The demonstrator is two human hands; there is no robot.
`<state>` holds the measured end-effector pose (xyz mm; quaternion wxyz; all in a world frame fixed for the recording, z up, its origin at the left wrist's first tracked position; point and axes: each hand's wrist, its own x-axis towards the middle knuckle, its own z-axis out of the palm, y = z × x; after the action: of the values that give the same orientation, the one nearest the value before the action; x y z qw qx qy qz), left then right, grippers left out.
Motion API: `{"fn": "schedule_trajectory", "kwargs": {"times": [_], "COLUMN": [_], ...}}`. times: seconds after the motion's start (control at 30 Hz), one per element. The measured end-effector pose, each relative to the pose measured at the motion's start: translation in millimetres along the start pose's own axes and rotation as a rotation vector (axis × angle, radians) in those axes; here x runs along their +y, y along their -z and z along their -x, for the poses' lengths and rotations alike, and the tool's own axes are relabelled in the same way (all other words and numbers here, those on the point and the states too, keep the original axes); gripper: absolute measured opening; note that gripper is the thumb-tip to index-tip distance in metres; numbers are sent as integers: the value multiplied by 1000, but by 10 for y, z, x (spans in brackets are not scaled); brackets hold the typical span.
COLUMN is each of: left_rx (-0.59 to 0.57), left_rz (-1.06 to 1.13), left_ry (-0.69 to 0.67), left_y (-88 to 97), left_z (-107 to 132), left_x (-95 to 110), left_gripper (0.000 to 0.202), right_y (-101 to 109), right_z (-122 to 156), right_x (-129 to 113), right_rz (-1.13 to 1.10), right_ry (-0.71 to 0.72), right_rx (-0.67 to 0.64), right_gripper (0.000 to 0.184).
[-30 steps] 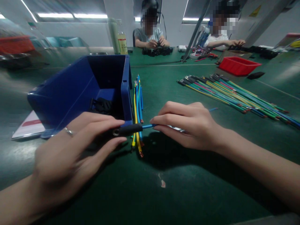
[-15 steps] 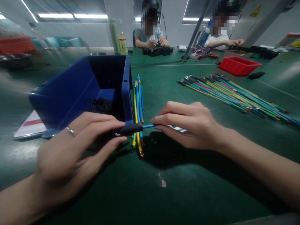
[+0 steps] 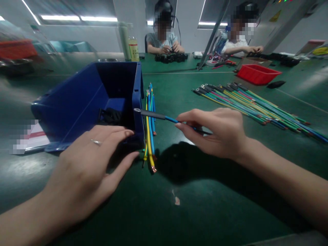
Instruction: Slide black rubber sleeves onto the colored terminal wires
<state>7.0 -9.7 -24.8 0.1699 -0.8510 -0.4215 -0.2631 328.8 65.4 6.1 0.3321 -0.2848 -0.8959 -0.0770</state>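
Observation:
Between the thumb and fingers of my right hand (image 3: 212, 131) is a blue cable (image 3: 171, 119). A black sleeve (image 3: 153, 114) covers its far end, and a metal ring lug (image 3: 137, 110) sticks out beyond it, pointing left. My left hand (image 3: 99, 160) is at the front of a blue bin (image 3: 64, 102), its thumb and fingers apart with nothing between them. Black sleeves (image 3: 110, 116) lie inside the bin. A small bundle of yellow and blue cables (image 3: 149, 136) with bare copper ends rests along the bin's right side, under the held cable.
On the right, several cables with black-sleeved lugs (image 3: 246, 100) lie side by side on the green table (image 3: 205, 205). Behind them are a red tray (image 3: 257, 74) and a metal post (image 3: 214, 34). A bottle (image 3: 133, 48) stands at the back. Two people sit across the table.
My left hand has let go of the black sleeve and its fingers have spread. My right hand has moved slightly right, and the cable's lug end has swung upward.

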Motion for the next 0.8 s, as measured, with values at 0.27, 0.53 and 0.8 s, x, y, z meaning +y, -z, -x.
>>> {"fn": "schedule_trajectory", "kwargs": {"times": [0.27, 0.53, 0.8], "left_rx": [-29, -29, -37], "left_rz": [-80, -83, -115], "left_ry": [-40, -59, -77], "left_y": [10, 14, 22], "left_z": [-37, -55, -57], "left_x": [15, 31, 38], "left_gripper": [32, 34, 33], "right_y": [-56, -101, -103], "right_z": [-45, -159, -229], "right_x": [69, 48, 3], "right_rz": [-80, 55, 116], "right_ry": [-217, -552, -667], "right_rx": [-29, -445, -662], "right_gripper": [23, 20, 16]}}
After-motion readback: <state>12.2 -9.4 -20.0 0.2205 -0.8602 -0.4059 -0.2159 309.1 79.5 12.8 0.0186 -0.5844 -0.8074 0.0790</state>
